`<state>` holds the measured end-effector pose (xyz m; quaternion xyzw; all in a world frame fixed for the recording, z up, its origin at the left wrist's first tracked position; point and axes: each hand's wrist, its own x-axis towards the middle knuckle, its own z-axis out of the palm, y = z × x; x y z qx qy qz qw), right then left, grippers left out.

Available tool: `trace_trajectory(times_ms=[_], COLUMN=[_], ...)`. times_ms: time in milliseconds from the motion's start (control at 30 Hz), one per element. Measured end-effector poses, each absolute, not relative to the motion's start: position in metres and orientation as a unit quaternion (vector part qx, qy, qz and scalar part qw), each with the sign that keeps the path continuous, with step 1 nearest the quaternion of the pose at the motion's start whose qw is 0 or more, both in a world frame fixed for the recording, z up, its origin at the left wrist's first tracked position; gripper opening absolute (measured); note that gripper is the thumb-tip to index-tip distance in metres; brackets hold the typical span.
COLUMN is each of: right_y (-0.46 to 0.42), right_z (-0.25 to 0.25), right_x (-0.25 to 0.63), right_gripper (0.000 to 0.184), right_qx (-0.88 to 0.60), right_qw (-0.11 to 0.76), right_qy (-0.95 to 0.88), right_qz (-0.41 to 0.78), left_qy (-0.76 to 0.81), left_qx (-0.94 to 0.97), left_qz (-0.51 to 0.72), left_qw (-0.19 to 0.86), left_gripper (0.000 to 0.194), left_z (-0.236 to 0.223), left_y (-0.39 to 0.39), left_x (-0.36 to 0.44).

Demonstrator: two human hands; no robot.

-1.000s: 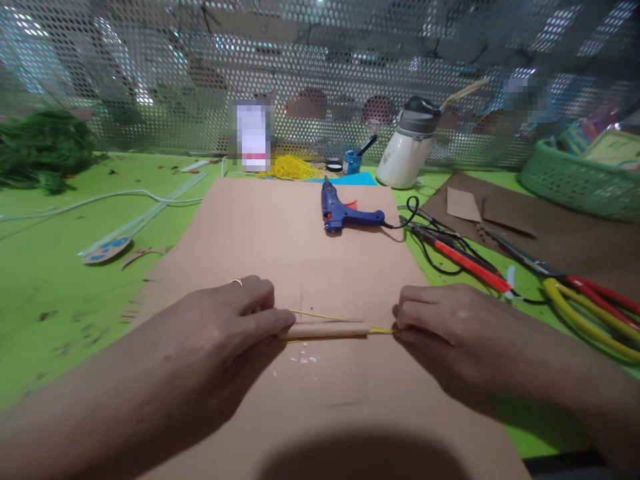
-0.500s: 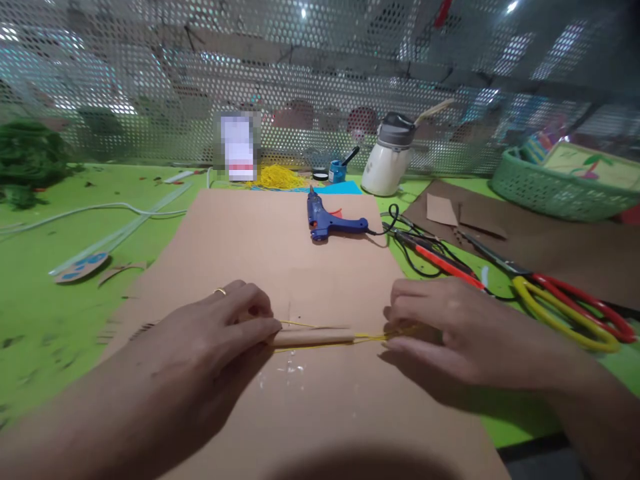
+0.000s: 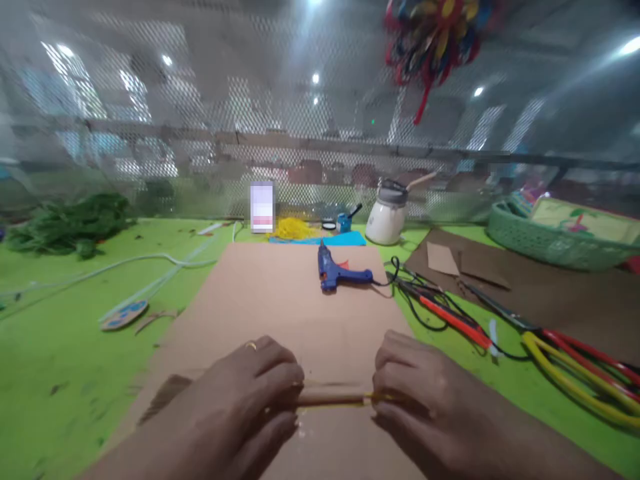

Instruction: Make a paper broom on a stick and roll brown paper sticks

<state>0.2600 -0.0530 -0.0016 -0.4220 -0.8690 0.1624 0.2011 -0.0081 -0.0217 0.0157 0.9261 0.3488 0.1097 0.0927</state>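
Note:
My left hand (image 3: 250, 397) is closed around the left part of a thin light-brown rod (image 3: 331, 399), which lies crosswise just over the cardboard sheet. Whether the rod is wood or rolled card I cannot tell. Yellow string (image 3: 369, 398) comes out at its right end. There my right hand (image 3: 420, 393) pinches the string with curled fingers, close to the rod's tip. Beyond the hands, a blue hot glue gun (image 3: 327, 270) rests on the cardboard sheet (image 3: 280, 307), its nozzle pointing away.
Right of the sheet lie a red-handled tool (image 3: 455, 322), a black cord and large scissors (image 3: 575, 373) with red and yellow handles. Behind stand a white jar (image 3: 385, 223), a blue paint pot (image 3: 343, 222), yellow string (image 3: 290, 229) and a green basket (image 3: 550, 240).
The view has tilted up, so everything sits lower in the picture. My right hand has come nearer to the rod's right end, and less string shows between them.

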Motion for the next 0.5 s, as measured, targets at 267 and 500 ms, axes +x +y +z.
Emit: trace_trajectory(times_ms=[267, 500], right_y=[-0.054, -0.072], right_z=[-0.021, -0.01], right_x=[0.24, 0.228], right_gripper=[0.019, 0.015], right_qx=[-0.291, -0.287], right_qw=[0.269, 0.178], right_qy=[-0.918, -0.941], right_qz=[-0.017, -0.014], left_qy=[0.349, 0.346], left_qx=[0.924, 0.922], left_qz=[0.101, 0.096], left_qw=[0.118, 0.141], left_gripper=[0.023, 0.023], left_z=[0.007, 0.013], left_y=[-0.017, -0.019], left_x=[-0.005, -0.002])
